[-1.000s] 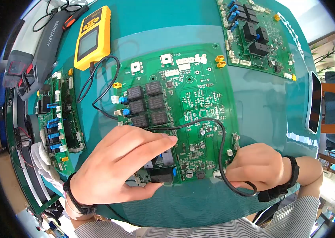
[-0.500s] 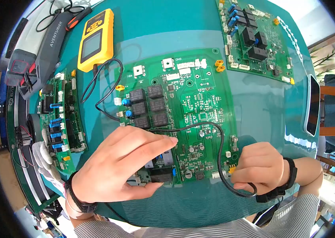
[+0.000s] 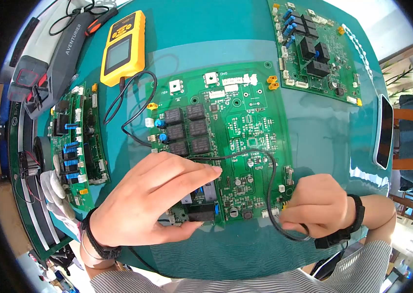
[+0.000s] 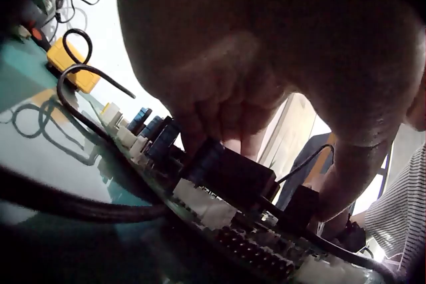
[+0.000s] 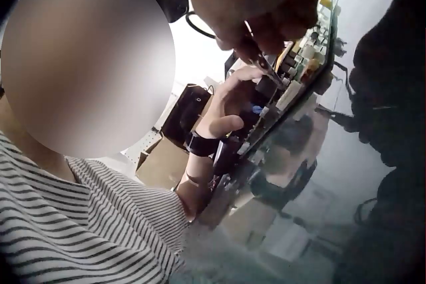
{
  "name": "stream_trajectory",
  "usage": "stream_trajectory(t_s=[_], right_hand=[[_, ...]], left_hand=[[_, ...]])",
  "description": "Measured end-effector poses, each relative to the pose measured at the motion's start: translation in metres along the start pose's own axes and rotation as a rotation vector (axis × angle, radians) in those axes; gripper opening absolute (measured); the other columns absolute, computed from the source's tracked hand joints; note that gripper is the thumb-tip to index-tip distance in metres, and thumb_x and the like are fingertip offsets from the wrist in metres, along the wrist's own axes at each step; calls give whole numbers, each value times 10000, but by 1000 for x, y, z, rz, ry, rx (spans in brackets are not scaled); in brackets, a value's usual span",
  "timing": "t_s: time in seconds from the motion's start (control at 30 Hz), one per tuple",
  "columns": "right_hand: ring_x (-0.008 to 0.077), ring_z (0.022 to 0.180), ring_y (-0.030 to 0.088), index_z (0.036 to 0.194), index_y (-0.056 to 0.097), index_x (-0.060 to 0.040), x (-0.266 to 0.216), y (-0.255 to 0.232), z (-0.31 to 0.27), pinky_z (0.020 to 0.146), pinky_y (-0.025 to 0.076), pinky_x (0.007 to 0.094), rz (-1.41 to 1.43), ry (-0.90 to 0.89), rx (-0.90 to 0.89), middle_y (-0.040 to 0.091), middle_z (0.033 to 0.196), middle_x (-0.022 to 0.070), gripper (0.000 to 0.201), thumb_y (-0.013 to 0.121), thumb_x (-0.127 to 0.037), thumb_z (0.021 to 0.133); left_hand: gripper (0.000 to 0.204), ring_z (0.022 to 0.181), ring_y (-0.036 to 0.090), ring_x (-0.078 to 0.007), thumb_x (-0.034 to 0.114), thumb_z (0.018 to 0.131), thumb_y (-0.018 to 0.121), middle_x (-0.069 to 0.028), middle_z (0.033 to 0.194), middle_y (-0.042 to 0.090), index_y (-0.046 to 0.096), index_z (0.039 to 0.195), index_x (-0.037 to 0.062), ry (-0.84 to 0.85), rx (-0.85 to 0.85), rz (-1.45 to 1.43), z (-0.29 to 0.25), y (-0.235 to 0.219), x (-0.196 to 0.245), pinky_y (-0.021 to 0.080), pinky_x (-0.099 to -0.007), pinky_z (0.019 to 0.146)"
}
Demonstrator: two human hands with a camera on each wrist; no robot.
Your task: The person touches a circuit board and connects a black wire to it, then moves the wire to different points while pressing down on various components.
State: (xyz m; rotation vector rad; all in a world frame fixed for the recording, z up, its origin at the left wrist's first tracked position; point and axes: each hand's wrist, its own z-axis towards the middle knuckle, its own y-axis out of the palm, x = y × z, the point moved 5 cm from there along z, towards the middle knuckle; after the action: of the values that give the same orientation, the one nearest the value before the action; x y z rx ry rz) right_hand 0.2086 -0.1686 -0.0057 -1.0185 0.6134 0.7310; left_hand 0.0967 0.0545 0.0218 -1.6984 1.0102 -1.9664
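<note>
My left hand (image 3: 143, 205) arches over the lower left of a large green circuit board (image 3: 277, 119). Its thumb lies against a black block component (image 3: 201, 212) at the near edge, with the fingers on the far side of the components, gripping that part of the board. A black cable (image 3: 269, 195) runs from under this hand across the board to my right hand (image 3: 316, 205). At the board's near right corner, the right hand pinches a slim metal-tipped probe (image 5: 265, 65). Its tip points down at the connectors along the edge in the right wrist view. A yellow connector (image 3: 285, 205) is partly hidden by the fingers.
A yellow handheld meter (image 3: 137, 53) with a screen lies at the back left, its cable looping toward the board. More circuit boards stand at left (image 3: 77, 146) and lie at back right (image 3: 336, 63). A phone (image 3: 385, 132) lies at the right edge, a grey tool (image 3: 62, 63) far left.
My right hand has drawn slightly right, off the white edge connector, and now sits by the yellow one. The left hand keeps its place on the board. The head view has shifted slightly.
</note>
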Motion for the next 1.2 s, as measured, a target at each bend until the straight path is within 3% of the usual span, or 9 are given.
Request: stream_trajectory(t_s=[0.1, 0.47, 0.53, 0.67, 0.73, 1.03, 1.07, 1.13, 1.2], right_hand=[[197, 549, 543, 923, 713, -16, -5, -3, 1, 477, 407, 322, -36, -65, 32, 559, 715, 34, 218, 853, -121, 792], [177, 609, 578, 951, 714, -11, -6, 5, 2, 518, 454, 300, -55, -137, -18, 612, 789, 36, 226, 845, -127, 808], [160, 620, 623, 909, 737, -17, -9, 7, 0, 509, 456, 280, -152, -220, -39, 673, 814, 41, 178, 819, -167, 860], [156, 648, 587, 920, 687, -6, -19, 7, 6, 543, 460, 280, -189, -214, -40, 597, 801, 44, 214, 823, -146, 831], [145, 634, 611, 905, 715, -11, -31, 9, 8, 515, 454, 261, -333, -252, -168, 634, 783, 45, 189, 807, -174, 878], [141, 648, 602, 853, 697, -48, -63, 4, 9, 546, 429, 256, -783, -602, -298, 619, 707, 22, 162, 733, -193, 915], [141, 648, 602, 853, 697, -48, -60, 4, 10, 546, 429, 256, -784, -599, -299, 619, 707, 22, 162, 733, -193, 915], [156, 674, 583, 777, 650, -49, -55, 1, 12, 591, 420, 248, -913, -608, -149, 552, 710, 20, 53, 628, -91, 800], [162, 656, 576, 769, 647, -54, -56, 3, 11, 590, 419, 253, -944, -620, -123, 555, 707, 24, 82, 598, -97, 818]], left_hand=[[797, 1009, 665, -286, 129, 592, 904, -120, 1241, 682, 642, 1335, 9, 0, 41, 33, -3, 3, -2, 495, -389, 836], [796, 965, 643, -299, 94, 572, 881, -123, 1147, 663, 642, 1327, 14, -11, 96, 82, -2, 5, 4, 489, -395, 827], [795, 964, 642, -300, 95, 574, 880, -123, 1147, 662, 641, 1328, 13, -16, 87, 85, -3, 6, 5, 488, -396, 827], [785, 971, 639, -306, 93, 581, 875, -129, 1148, 659, 636, 1324, 13, -8, 110, 120, -2, 7, 7, 491, -401, 836], [780, 972, 637, -308, 91, 582, 875, -129, 1148, 658, 636, 1320, 13, -15, 116, 135, -3, 8, 7, 493, -405, 842], [751, 983, 634, -318, 72, 582, 860, -128, 1142, 653, 641, 1298, 12, -10, 123, 127, -3, 9, 7, 504, -417, 875], [746, 984, 634, -319, 72, 583, 859, -128, 1140, 652, 644, 1294, 13, -10, 127, 131, -3, 9, 7, 504, -416, 877], [740, 985, 633, -319, 72, 583, 858, -128, 1138, 651, 646, 1290, 14, -8, 135, 137, -3, 9, 8, 505, -415, 878], [736, 995, 635, -322, 78, 578, 857, -129, 1134, 651, 650, 1281, 14, -21, 137, 142, -4, 9, 8, 506, -416, 885]])
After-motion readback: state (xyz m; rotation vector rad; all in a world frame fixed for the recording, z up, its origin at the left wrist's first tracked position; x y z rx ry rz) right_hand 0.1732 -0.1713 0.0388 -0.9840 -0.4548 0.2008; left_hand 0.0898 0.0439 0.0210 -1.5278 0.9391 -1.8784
